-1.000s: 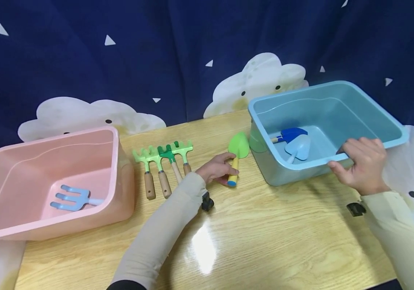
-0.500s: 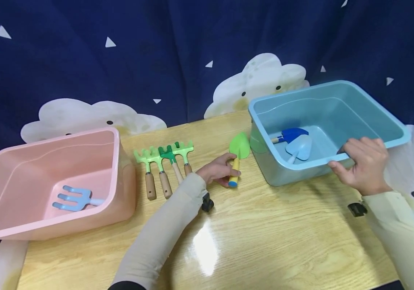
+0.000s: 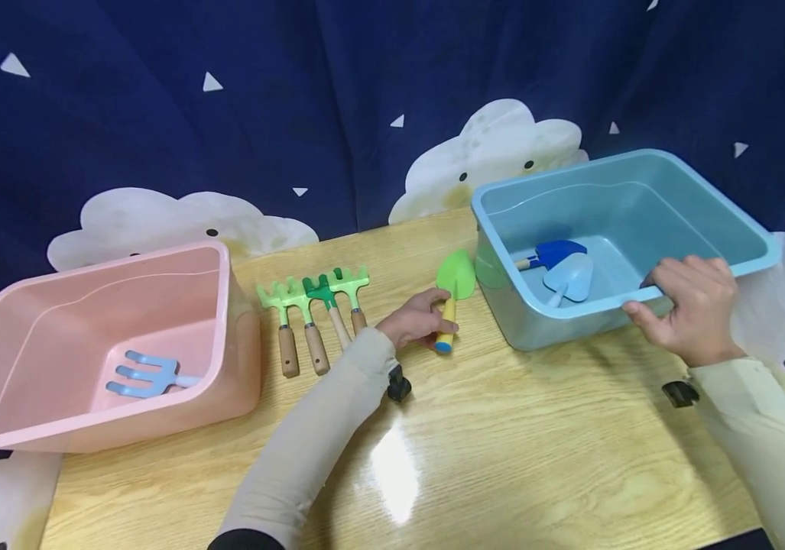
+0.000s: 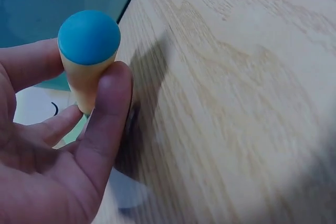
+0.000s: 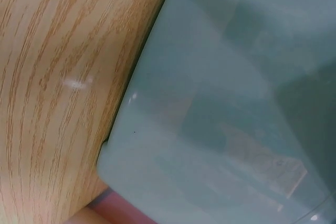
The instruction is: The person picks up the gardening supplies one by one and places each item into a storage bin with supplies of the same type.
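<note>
My left hand pinches the yellow handle of a green trowel between thumb and fingers. The trowel's blade points away, toward the back of the table, close beside the blue bin. Seen end-on in the left wrist view, the handle has a round blue cap. My right hand grips the bin's near rim, fingers over the edge and thumb outside. Inside that bin lie a dark blue trowel and a light blue trowel. The right wrist view shows mostly the bin's outer wall.
Several green hand rakes with wooden handles lie in a row left of my left hand, one partly behind it. A pink bin at the left holds a light blue hand fork. A dark blue curtain hangs behind the wooden table.
The head view has shifted slightly, so the pink bin and rakes appear a little further right. Both hands keep their holds on the trowel and the blue bin's rim.
</note>
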Demonstrator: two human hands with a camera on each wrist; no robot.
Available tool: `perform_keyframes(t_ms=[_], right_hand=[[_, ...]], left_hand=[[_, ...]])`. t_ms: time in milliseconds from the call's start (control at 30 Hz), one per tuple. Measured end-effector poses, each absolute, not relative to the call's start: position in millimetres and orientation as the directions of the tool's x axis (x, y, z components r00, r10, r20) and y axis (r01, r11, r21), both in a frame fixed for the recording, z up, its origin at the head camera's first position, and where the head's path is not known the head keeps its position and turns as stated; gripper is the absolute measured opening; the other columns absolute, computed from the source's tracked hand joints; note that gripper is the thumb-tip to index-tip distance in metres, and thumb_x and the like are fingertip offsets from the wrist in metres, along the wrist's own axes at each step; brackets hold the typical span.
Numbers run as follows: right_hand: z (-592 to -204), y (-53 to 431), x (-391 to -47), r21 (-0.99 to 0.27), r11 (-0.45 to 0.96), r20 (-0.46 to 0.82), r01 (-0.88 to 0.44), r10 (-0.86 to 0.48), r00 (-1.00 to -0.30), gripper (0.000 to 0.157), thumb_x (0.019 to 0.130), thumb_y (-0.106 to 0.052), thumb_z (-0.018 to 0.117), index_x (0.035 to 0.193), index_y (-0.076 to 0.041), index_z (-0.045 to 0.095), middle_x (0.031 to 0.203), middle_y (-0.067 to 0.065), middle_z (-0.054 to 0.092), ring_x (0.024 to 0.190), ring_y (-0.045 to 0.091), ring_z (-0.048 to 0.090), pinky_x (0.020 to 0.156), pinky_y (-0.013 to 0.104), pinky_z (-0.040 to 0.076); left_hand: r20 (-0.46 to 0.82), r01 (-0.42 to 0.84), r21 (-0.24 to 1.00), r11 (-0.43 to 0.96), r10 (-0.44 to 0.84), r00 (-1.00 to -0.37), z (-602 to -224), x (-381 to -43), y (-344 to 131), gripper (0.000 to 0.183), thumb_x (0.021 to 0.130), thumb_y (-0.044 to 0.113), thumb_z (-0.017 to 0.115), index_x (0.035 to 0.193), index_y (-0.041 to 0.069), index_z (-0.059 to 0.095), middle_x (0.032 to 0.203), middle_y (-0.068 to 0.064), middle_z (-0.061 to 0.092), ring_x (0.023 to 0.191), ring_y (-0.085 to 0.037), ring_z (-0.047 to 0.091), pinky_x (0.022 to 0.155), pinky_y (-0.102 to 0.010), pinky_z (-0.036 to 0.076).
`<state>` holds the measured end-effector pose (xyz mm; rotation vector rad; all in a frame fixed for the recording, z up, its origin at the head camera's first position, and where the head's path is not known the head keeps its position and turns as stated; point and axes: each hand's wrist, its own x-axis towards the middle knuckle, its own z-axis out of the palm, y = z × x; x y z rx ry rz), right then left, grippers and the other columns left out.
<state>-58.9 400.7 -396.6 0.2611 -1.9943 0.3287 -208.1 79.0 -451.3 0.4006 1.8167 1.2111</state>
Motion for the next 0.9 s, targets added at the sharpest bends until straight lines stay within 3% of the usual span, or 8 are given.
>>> perform_keyframes(t_ms=[400, 700, 900], right_hand=[[-392.6, 399.0, -59.7, -0.116, 0.939, 0.908, -0.324, -0.032, -0.417, 0.088, 0.081, -0.086, 0.040, 0.051, -0.003, 0.044, 0.046, 0.012, 0.039, 0.045, 0.031, 0.027, 0.058, 0.050, 0.018], [-395.6, 399.2, -59.2, -0.118, 0.939, 0.909, -0.323, -0.029, -0.416, 0.089, 0.081, -0.086, 0.039, 0.050, -0.003, 0.045, 0.046, 0.012, 0.040, 0.045, 0.032, 0.028, 0.058, 0.050, 0.018], [-397.0, 398.5, -59.2, -0.121, 0.937, 0.910, -0.329, -0.027, -0.414, 0.089, 0.081, -0.086, 0.040, 0.051, -0.002, 0.046, 0.046, 0.012, 0.041, 0.045, 0.032, 0.028, 0.058, 0.049, 0.018]], left_hand=[[-0.460, -0.131, 0.860, 0.494, 0.635, -0.621, -440.9, -218.6, 68.5, 0.075, 0.088, 0.005, 0.069, 0.153, 0.010, 0.030, 0.112, -0.013, 0.054, 0.083, -0.018, 0.060, 0.065, -0.027, 0.053], [-0.446, -0.103, 0.854, 0.510, 0.616, -0.649, -430.9, -227.3, 59.7, 0.076, 0.089, 0.002, 0.066, 0.154, 0.014, 0.029, 0.119, -0.016, 0.051, 0.085, -0.019, 0.059, 0.062, -0.028, 0.054], [-0.402, 0.041, 0.826, 0.562, 0.639, -0.656, -417.7, -232.6, 52.1, 0.075, 0.089, 0.002, 0.065, 0.154, 0.015, 0.029, 0.126, -0.020, 0.054, 0.089, -0.022, 0.062, 0.064, -0.028, 0.055]])
